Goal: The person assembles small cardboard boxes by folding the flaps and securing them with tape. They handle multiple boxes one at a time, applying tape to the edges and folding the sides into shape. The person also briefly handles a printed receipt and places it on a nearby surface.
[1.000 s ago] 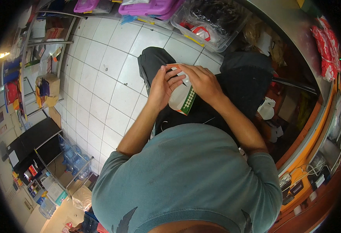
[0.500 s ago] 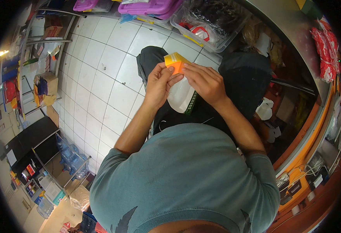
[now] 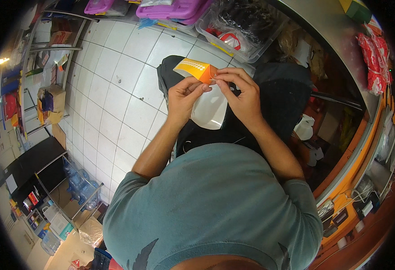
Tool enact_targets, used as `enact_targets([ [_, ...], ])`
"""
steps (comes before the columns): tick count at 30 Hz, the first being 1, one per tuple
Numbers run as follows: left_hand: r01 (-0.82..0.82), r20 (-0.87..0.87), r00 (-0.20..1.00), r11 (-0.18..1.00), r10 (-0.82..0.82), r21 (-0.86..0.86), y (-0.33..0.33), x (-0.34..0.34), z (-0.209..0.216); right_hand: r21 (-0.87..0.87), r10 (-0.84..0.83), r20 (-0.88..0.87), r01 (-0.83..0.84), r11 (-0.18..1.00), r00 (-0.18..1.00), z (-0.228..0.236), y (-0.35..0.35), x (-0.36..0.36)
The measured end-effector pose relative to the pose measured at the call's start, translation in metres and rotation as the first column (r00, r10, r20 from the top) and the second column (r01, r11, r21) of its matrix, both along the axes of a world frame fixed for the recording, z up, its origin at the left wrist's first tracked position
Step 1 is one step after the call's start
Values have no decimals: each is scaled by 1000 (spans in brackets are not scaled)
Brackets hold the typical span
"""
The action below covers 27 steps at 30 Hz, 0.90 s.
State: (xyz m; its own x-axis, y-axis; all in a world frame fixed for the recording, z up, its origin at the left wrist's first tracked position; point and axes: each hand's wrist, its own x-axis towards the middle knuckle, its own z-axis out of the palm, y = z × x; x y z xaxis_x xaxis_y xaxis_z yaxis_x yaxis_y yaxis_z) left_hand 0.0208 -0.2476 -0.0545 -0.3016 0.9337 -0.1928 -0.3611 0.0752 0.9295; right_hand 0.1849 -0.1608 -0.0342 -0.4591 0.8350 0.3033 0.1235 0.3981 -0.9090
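Note:
A paper food tray (image 3: 209, 108) lies over my lap, its inside white and its far flap (image 3: 192, 66) yellow-orange with a white checked band. At the flap's folded orange corner, my right hand (image 3: 241, 95) pinches the paper between thumb and fingers. My left hand (image 3: 182, 99) is closed on the same end, its thumb along the near edge of the fold and its fingers partly hidden. The tray's white panel hangs between my two wrists, above my dark trousers (image 3: 278, 87).
Purple-lidded boxes (image 3: 175, 9) and a clear plastic bin (image 3: 251, 55) stand beyond my knees. Metal shelving (image 3: 55, 47) and blue water bottles (image 3: 81, 182) are at the left. A steel-edged counter (image 3: 317, 29) with a red bundle (image 3: 374, 63) runs along the right.
The tray has turned, so its yellow flap now sticks out farther left and its green checked side no longer shows. My right hand's fingers have shifted to a pinch at the corner.

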Motion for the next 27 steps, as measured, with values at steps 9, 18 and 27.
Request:
enact_targets([
  [9,-94,-238,970,978,48,-186,-5,4,18,-132,51,-11,-52,990,999,10,-10,-5],
  [18,-19,-725,666,975,178,222,0,-7,47,127,168,156,-188,974,973,49,10,-3],
  [27,278,-702,705,949,-97,148,34,-18,37,-438,44,-79,-74,896,996,-5,44,-23],
])
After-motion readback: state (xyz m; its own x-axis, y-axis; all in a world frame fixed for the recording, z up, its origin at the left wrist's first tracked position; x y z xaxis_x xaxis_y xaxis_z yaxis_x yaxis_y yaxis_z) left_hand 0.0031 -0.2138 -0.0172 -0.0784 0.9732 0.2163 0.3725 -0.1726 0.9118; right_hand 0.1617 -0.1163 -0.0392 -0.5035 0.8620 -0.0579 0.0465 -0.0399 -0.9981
